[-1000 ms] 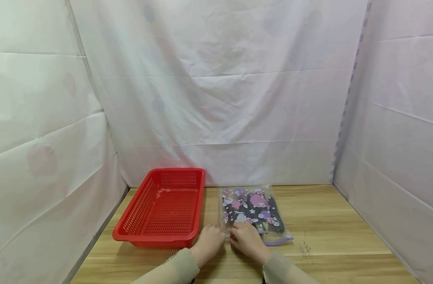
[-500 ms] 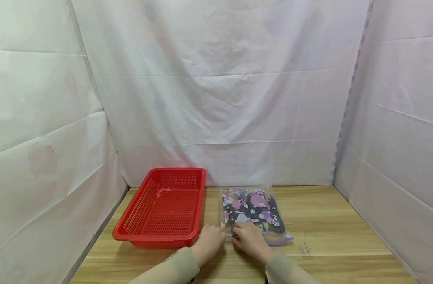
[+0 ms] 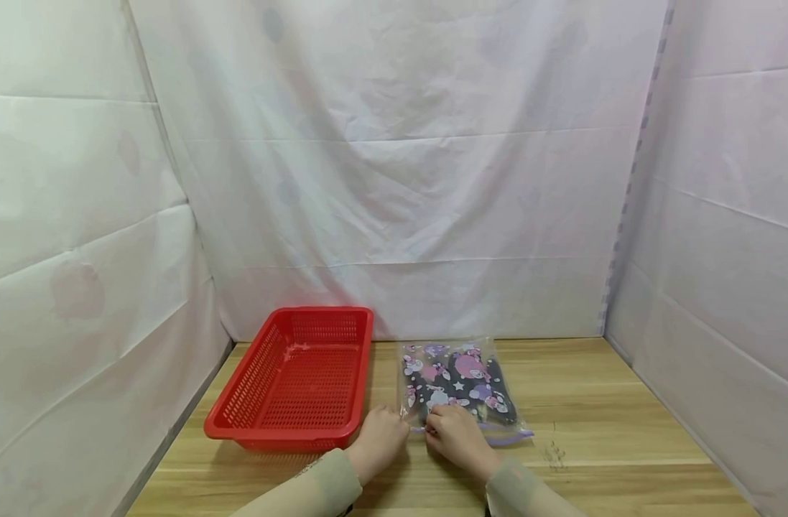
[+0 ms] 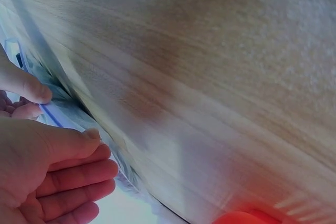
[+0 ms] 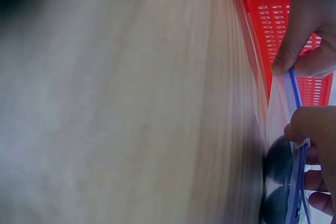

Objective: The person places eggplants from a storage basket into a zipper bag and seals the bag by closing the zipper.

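A clear zip bag (image 3: 401,384) with a purple seal strip lies flat on the table, its strip toward me. Inside shows dark fabric (image 3: 457,402) printed with pink, purple and white cartoon figures and stars; its exact kind cannot be told. My left hand (image 3: 381,439) pinches the left end of the strip between thumb and fingers. Close to its right, my right hand (image 3: 457,436) pinches a small whitish slider (image 5: 302,143) on the purple strip (image 5: 295,90), as the right wrist view shows. Part of the strip is hidden under the right hand.
A red perforated plastic basket (image 3: 303,434) stands left of the bag, close to my left hand, with nothing visible in it. White cloth walls (image 3: 394,194) enclose the wooden table (image 3: 581,402) at the back and sides.
My right hand has shifted slightly right along the purple strip, away from the left hand. The left hand stays at the strip's left end. Bag and basket stay put.
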Demonstrator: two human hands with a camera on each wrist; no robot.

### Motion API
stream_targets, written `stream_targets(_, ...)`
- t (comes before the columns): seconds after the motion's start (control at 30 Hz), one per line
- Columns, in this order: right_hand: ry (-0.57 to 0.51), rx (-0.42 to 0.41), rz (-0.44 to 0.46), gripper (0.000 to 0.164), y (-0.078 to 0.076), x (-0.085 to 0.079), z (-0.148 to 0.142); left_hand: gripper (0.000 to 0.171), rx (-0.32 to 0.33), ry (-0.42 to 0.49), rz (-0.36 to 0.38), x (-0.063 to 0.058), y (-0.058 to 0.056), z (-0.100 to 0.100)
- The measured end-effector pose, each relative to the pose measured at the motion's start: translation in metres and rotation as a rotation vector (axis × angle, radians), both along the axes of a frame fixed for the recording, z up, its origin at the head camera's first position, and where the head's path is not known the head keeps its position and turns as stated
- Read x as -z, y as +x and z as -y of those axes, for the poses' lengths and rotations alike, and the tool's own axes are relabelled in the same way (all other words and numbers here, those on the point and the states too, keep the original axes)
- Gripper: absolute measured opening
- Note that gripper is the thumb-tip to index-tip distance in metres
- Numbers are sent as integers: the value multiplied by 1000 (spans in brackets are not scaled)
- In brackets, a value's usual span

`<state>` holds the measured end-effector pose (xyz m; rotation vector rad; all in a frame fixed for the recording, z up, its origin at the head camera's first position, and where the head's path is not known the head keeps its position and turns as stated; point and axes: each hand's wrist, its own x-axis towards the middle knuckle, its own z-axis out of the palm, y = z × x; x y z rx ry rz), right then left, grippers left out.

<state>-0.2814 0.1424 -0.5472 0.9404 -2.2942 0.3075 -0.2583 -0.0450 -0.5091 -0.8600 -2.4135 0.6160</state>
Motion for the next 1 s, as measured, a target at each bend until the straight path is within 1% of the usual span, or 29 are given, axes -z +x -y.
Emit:
stream_targets(0.3, -23, 0, -29, 20, 1, 0, -3, 13, -15, -23, 15, 2, -2, 0)
stream_targets(0.4, -21, 4, -13, 20, 1, -2, -4, 13, -15, -25, 12, 2, -2, 0)
stream_targets(0.63, -7, 5, 12, 19, 3, -4, -7, 13, 6, -5, -29, 3, -2, 2)
stream_targets(0.8, 15, 6, 43, 15, 4, -6, -10, 13, 10, -3, -39, 2, -1, 2)
stream_targets(1.0, 8, 3, 47, 14, 3, -6, -14, 13, 11, 0, -49, 0, 0, 1)
